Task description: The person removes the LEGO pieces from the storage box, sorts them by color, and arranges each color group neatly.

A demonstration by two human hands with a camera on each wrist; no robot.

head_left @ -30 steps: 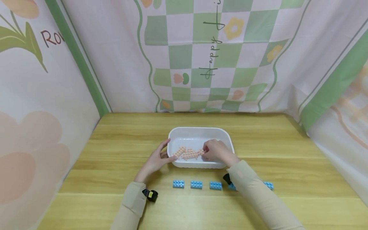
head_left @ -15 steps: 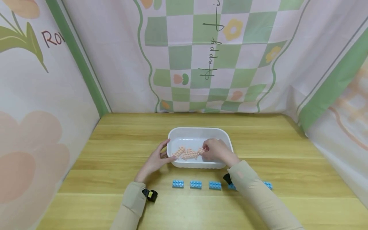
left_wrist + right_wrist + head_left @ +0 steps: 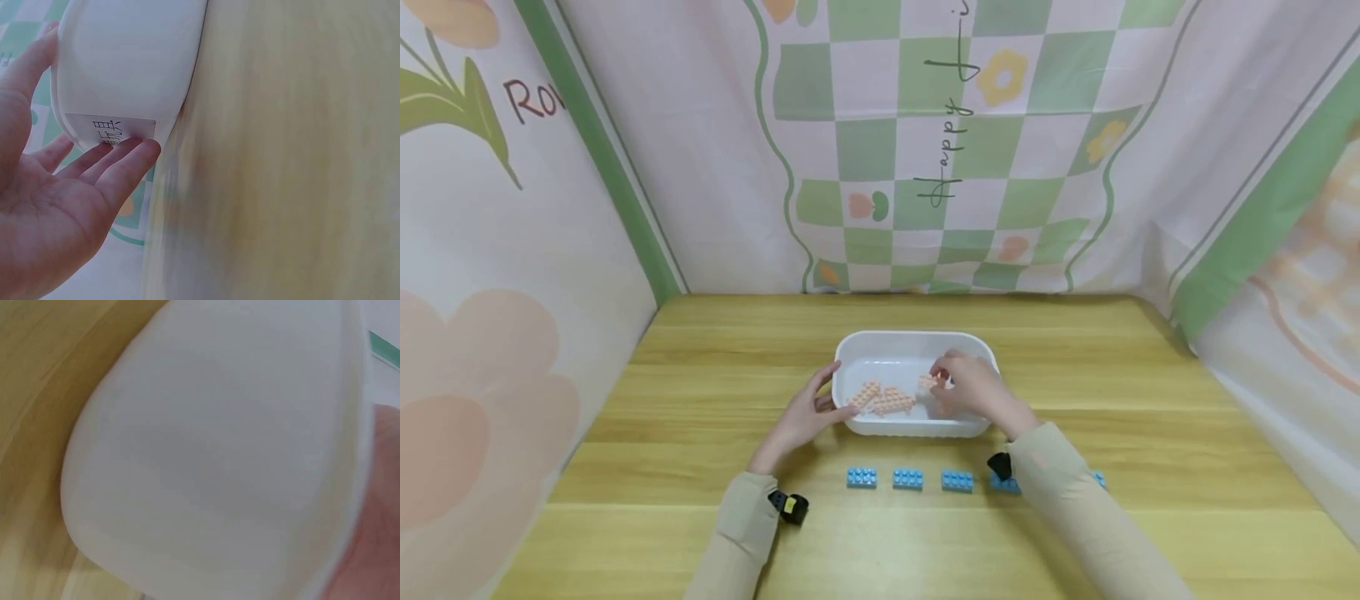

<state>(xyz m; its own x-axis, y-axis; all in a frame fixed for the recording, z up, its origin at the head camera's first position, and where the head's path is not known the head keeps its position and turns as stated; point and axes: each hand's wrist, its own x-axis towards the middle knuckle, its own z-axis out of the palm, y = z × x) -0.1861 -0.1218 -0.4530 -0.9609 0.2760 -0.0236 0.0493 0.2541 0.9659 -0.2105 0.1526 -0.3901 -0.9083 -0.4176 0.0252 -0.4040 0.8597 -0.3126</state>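
A white plastic bin point(image 3: 917, 427) stands on the wooden table with several peach building blocks point(image 3: 891, 401) inside, grouped toward its left. My left hand point(image 3: 802, 418) grips the bin's left end, thumb over the front rim. In the left wrist view, its fingers point(image 3: 128, 169) lie against the outer wall at a printed label point(image 3: 106, 127). Inside the bin's right half, my right hand point(image 3: 973, 387) pinches a peach building block point(image 3: 927, 382) between thumb and fingertips. The bin's outer wall point(image 3: 206, 450) hides most of that hand in the right wrist view.
In front of the bin, several blue building blocks point(image 3: 907, 479) sit in a spaced row on the table point(image 3: 700, 433). The right forearm point(image 3: 1075, 500) partly covers the row's right end. A patterned curtain point(image 3: 925, 150) hangs behind the table.
The right hand has drawn a peach block away from the others and lifted it slightly, rising toward the back of the bin. The left hand keeps its hold on the bin.
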